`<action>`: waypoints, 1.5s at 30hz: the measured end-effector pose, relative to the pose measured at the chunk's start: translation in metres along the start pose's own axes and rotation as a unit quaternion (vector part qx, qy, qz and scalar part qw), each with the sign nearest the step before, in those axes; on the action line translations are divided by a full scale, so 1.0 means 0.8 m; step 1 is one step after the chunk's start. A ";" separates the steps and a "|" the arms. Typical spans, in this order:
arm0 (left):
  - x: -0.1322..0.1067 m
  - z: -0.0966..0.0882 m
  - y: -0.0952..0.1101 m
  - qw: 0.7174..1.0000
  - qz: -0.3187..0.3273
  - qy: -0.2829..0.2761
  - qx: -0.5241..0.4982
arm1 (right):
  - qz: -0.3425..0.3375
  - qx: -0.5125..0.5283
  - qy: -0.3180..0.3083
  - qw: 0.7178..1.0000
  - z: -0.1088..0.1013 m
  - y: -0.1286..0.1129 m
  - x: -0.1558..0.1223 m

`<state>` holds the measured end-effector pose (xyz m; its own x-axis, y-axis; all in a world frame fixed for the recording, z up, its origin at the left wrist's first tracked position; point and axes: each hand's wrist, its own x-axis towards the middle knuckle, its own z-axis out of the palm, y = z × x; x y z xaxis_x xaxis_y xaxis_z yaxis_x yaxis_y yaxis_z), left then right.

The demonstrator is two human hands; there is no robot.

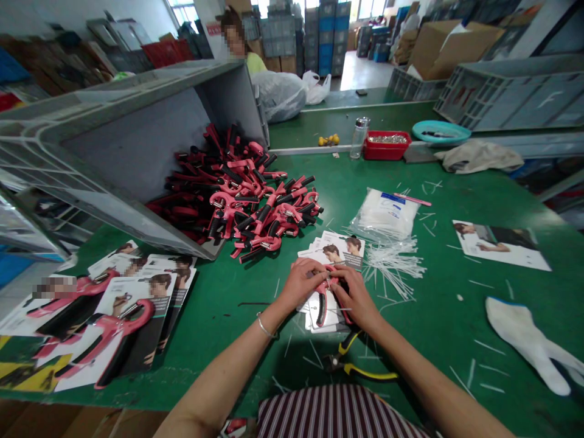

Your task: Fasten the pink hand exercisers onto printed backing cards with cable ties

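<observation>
My left hand (301, 283) and my right hand (358, 298) meet over a pink-and-black hand grip exerciser (325, 302), pressing it against a printed card (325, 316). Just beyond my fingers lies a loose stack of printed cards (331, 248). A large heap of the same pink-and-black grips (237, 194) spills from the crate to the left. Carded grips (104, 322) lie overlapping at the left edge. To the right of my hands are a bag of white cable ties (385, 213) and loose ties (395, 264). Yellow-handled cutting pliers (347, 363) lie below my right wrist.
A grey plastic crate (137, 134) lies tipped on its side on the green worktable (219, 328). A white glove (524, 344) and a printed sheet (502, 245) lie to the right. Farther back are a red tray (387, 146), a teal dish (440, 131) and a person (255, 62).
</observation>
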<state>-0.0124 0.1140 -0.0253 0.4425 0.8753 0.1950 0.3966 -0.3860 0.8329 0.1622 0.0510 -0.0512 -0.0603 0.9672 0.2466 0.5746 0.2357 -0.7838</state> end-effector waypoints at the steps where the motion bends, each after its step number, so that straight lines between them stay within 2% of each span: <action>1: -0.004 0.001 0.007 1.000 0.006 0.015 0.025 | 0.003 0.005 0.014 1.000 0.001 0.001 -0.002; 3: -0.016 0.008 0.020 0.995 0.044 0.024 0.083 | 0.015 0.006 0.052 0.999 0.006 -0.001 -0.005; 5: -0.033 0.019 0.028 0.984 0.106 0.003 0.145 | 0.027 0.004 0.091 0.996 0.013 -0.006 -0.004; 8: -0.056 0.034 0.030 0.955 0.178 -0.059 0.230 | 0.018 0.000 0.114 0.993 0.024 -0.011 0.000; 10: -0.063 0.033 0.027 0.942 0.199 -0.106 0.251 | 0.001 -0.002 0.111 0.994 0.025 -0.011 0.003; 12: -0.065 0.019 0.025 0.948 0.189 -0.122 0.224 | -0.015 -0.004 0.108 0.994 0.017 -0.009 0.001; 14: -0.065 -0.003 0.024 0.971 0.132 -0.078 0.185 | -0.036 -0.013 0.084 0.996 -0.001 -0.008 -0.008; 16: -0.068 -0.025 0.020 0.982 0.060 -0.039 0.174 | -0.066 -0.032 0.013 0.997 -0.025 -0.010 -0.023; 17: -0.072 -0.033 0.016 0.982 0.035 -0.048 0.178 | -0.079 -0.044 -0.035 0.995 -0.038 -0.013 -0.032; 19: -0.081 -0.040 0.009 0.976 0.015 -0.107 0.189 | -0.095 -0.066 -0.124 0.986 -0.057 -0.021 -0.047; 21: -0.087 -0.037 0.003 0.967 0.015 -0.151 0.205 | -0.095 -0.071 -0.164 0.979 -0.066 -0.031 -0.055; 25: -0.085 -0.024 -0.002 0.954 0.030 -0.164 0.250 | -0.076 -0.042 -0.151 0.985 -0.052 -0.046 -0.047; 28: -0.078 -0.019 0.000 0.944 0.042 -0.177 0.276 | -0.022 -0.039 -0.103 0.994 -0.037 -0.050 -0.036; 31: -0.074 -0.019 0.007 0.929 0.049 -0.173 0.324 | 0.024 -0.067 -0.058 0.996 -0.034 -0.046 -0.032; 33: -0.073 -0.021 0.014 0.922 0.047 -0.161 0.350 | 0.009 -0.093 -0.076 0.993 -0.038 -0.040 -0.032; 35: -0.073 -0.022 0.020 0.932 0.030 -0.141 0.332 | -0.021 -0.104 -0.111 0.988 -0.041 -0.034 -0.034; 37: -0.075 -0.019 0.022 0.958 0.006 -0.119 0.260 | -0.036 -0.096 -0.131 0.986 -0.040 -0.031 -0.033; 40: -0.079 -0.008 0.016 0.990 -0.015 -0.081 0.111 | -0.031 -0.083 -0.115 0.989 -0.030 -0.034 -0.027; 42: -0.083 0.001 0.009 0.998 -0.024 -0.052 0.037 | -0.037 -0.076 -0.102 0.991 -0.022 -0.039 -0.021; 45: -0.090 0.009 0.004 0.999 -0.037 -0.023 -0.015 | -0.065 -0.053 -0.097 0.992 -0.013 -0.046 -0.014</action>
<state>-0.0369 0.0480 -0.0405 0.4498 0.8865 0.1083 0.4063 -0.3111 0.8591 0.1504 0.0302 -0.0193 -0.2904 0.9313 0.2197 0.6335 0.3592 -0.6853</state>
